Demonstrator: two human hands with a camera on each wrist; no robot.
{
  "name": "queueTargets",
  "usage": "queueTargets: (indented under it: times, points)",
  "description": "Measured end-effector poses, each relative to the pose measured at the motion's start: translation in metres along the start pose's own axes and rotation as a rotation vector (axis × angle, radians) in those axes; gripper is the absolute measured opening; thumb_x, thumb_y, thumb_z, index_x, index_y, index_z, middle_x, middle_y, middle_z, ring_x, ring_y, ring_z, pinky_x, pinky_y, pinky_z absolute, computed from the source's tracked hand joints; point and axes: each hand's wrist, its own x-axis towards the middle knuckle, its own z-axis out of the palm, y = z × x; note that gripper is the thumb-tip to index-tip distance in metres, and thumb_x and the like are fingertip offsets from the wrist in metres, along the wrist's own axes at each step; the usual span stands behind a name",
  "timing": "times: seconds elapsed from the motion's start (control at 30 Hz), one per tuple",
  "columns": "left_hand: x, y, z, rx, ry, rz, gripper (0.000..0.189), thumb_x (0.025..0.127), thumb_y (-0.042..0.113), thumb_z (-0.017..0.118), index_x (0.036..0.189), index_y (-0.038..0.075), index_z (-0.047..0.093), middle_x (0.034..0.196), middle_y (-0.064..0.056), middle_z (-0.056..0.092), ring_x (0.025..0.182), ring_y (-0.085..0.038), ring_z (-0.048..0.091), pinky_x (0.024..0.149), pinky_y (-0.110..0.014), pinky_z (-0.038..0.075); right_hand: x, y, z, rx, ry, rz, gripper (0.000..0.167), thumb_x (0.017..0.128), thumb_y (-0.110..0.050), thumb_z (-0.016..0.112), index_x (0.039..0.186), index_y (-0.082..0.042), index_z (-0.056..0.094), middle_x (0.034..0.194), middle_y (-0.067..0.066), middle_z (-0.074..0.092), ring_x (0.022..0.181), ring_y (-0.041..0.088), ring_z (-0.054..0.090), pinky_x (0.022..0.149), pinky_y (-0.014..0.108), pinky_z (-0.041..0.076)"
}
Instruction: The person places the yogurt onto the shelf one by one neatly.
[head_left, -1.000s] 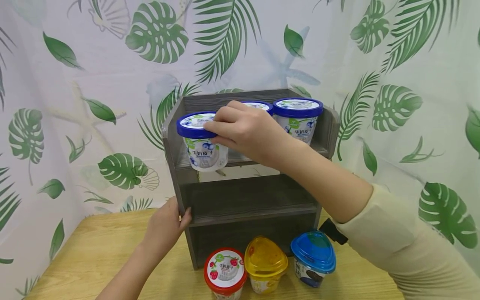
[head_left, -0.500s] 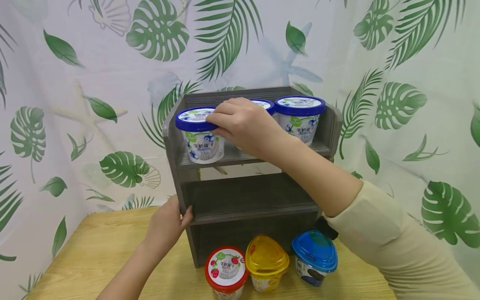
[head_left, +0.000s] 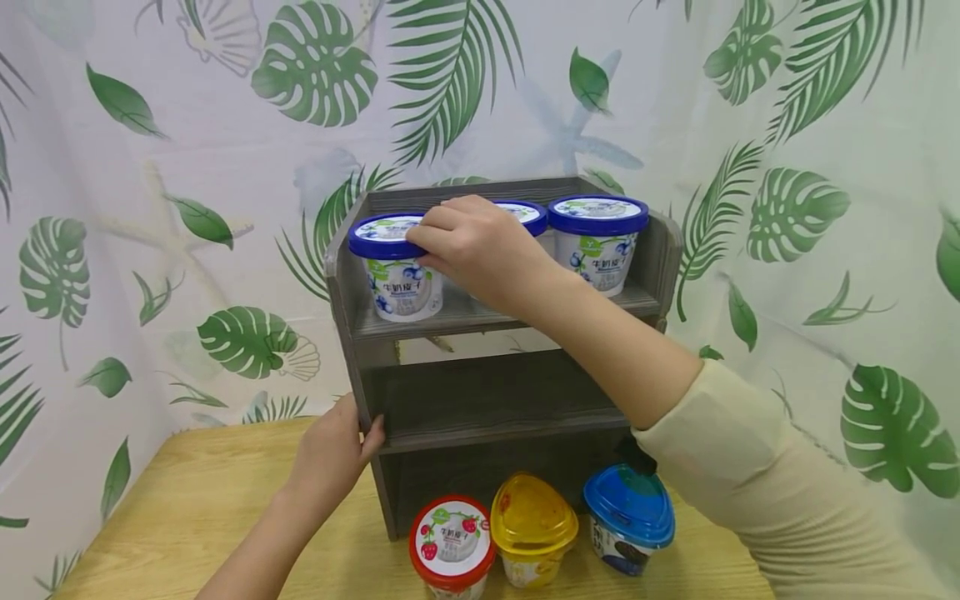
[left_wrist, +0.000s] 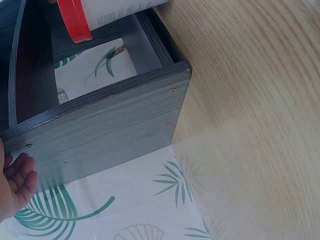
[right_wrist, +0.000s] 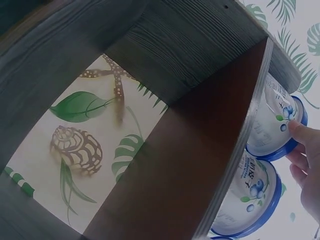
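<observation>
We're pinching the leftmost blueberry tub [head_left: 403, 287] w/ R hand [head_left: 480, 250] fingers; it's standing upright on the top shelf [head_left: 480, 324], to their L; L hand [head_left: 330, 450], farther off & lower, is gripping the grey shelf unit [head_left: 487, 396]

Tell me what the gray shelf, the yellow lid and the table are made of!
The gray shelf is probably wood or wood-look board, fairly matt, with streaky grain. The yellow lid seems plastic: shiny and partly see-through. The table looks like smooth wood, though its grain could be printed.
</observation>
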Motion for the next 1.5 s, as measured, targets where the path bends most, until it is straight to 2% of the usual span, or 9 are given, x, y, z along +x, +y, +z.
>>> queueTargets:
  times: [0.37, 0.5, 0.63, 0.77, 0.87, 1.13, 1.3, 1.5]
  points:
    - [-0.001, -0.001, 0.003, -0.01, 0.014, 0.025, 0.023, 0.079, 0.013, 0.067, 0.093, 0.001, 0.053, 0.069, -0.004, 0.054, 0.056, -0.018, 0.054, 0.051, -0.035, 0.045, 0.001, 0.003, 0.003, -0.037, -0.029, 0.008, 0.023, 0.085, -0.012, 0.068, 0.106, -0.003, 0.069, 0.098, 0.01, 0.069, 0.095, 0.024, 0.065, 0.093, 0.035, 0.047]
    - [-0.001, -0.002, 0.003, -0.009, 0.017, 0.019, 0.023, 0.079, 0.013, 0.067, 0.093, 0.001, 0.053, 0.069, -0.005, 0.055, 0.056, -0.019, 0.055, 0.051, -0.036, 0.046, 0.002, 0.002, 0.003, -0.047, -0.026, 0.004, 0.027, 0.086, -0.011, 0.067, 0.112, -0.002, 0.067, 0.102, 0.011, 0.069, 0.097, 0.025, 0.064, 0.094, 0.035, 0.046]
    - [-0.001, -0.003, 0.002, -0.002, 0.006, 0.009, 0.023, 0.08, 0.013, 0.067, 0.093, 0.001, 0.053, 0.069, -0.006, 0.055, 0.056, -0.02, 0.055, 0.051, -0.036, 0.046, -0.002, 0.001, 0.006, -0.031, 0.056, -0.031, 0.03, 0.087, -0.012, 0.067, 0.114, 0.0, 0.065, 0.104, 0.012, 0.069, 0.098, 0.026, 0.064, 0.095, 0.036, 0.046]
    - [-0.002, -0.003, 0.002, 0.001, 0.005, 0.012, 0.023, 0.08, 0.013, 0.067, 0.093, 0.001, 0.053, 0.069, -0.006, 0.054, 0.056, -0.02, 0.055, 0.051, -0.037, 0.045, -0.007, 0.002, 0.008, -0.003, 0.164, -0.089, 0.027, 0.085, -0.012, 0.068, 0.109, 0.001, 0.066, 0.101, 0.012, 0.069, 0.096, 0.027, 0.064, 0.093, 0.036, 0.047]
    - [-0.002, -0.003, 0.002, 0.005, 0.019, 0.02, 0.024, 0.079, 0.013, 0.068, 0.092, 0.001, 0.052, 0.068, -0.006, 0.053, 0.055, -0.019, 0.054, 0.05, -0.036, 0.045, -0.009, 0.003, 0.007, 0.004, 0.207, -0.109, 0.026, 0.085, -0.013, 0.069, 0.106, 0.001, 0.067, 0.098, 0.012, 0.07, 0.094, 0.027, 0.065, 0.091, 0.037, 0.048]
    - [-0.002, -0.003, 0.003, 0.013, 0.038, 0.033, 0.026, 0.079, 0.013, 0.067, 0.094, -0.001, 0.052, 0.068, -0.007, 0.053, 0.055, -0.021, 0.055, 0.049, -0.037, 0.045, -0.021, 0.002, 0.004, 0.042, 0.255, -0.121, 0.022, 0.084, -0.011, 0.07, 0.103, 0.001, 0.068, 0.094, 0.011, 0.07, 0.089, 0.027, 0.065, 0.087, 0.036, 0.05]
    - [-0.001, -0.003, 0.002, 0.011, 0.011, 0.01, 0.026, 0.08, 0.014, 0.067, 0.096, -0.001, 0.052, 0.07, -0.008, 0.055, 0.057, -0.022, 0.056, 0.051, -0.038, 0.046, -0.03, -0.001, 0.005, 0.089, 0.275, -0.133, 0.023, 0.081, -0.011, 0.072, 0.1, 0.001, 0.069, 0.092, 0.011, 0.07, 0.086, 0.026, 0.065, 0.084, 0.036, 0.051]
    - [0.0, -0.001, 0.0, 0.015, -0.001, 0.006, 0.027, 0.08, 0.013, 0.068, 0.096, -0.002, 0.052, 0.07, -0.009, 0.056, 0.058, -0.024, 0.058, 0.052, -0.04, 0.047, -0.037, -0.009, 0.004, 0.096, 0.318, -0.171, 0.023, 0.077, -0.01, 0.075, 0.096, 0.001, 0.07, 0.087, 0.011, 0.07, 0.082, 0.025, 0.065, 0.08, 0.035, 0.052]
